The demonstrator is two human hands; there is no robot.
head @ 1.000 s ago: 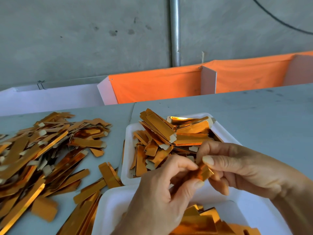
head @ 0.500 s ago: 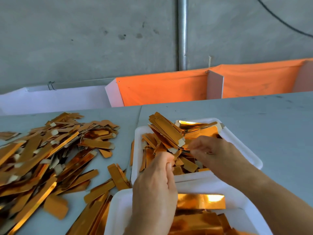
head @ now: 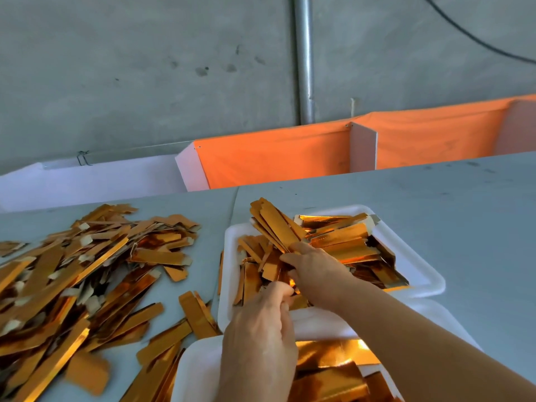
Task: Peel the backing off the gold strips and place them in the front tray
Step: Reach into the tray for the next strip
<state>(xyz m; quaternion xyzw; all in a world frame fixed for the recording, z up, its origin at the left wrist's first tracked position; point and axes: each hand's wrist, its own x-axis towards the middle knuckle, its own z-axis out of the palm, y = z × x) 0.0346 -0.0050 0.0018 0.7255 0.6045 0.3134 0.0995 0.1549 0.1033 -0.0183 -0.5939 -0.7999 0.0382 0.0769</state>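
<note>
Two white foam trays sit on the grey table. The far tray lies at 12 o'clock from the hands; the near tray lies at 6 o'clock, cut off by the bottom edge. Their rims touch or overlap beneath the forearm.

The right hand reaches into the far tray, fingers curled down among the gold strips; whether it pinches one cannot be told. The left hand hovers over the seam between the trays, fingers bunched together at the tips; what they hold, if anything, is hidden.

More gold pieces lie in the near tray. A loose pile of strips, too many to count, covers the table from 8 to 10 o'clock and runs off the left edge. Open tabletop extends from 1 to 3 o'clock.

An orange cloth and white panels border the table's far edge; one metal pipe runs up the concrete wall. No writing is legible.
</note>
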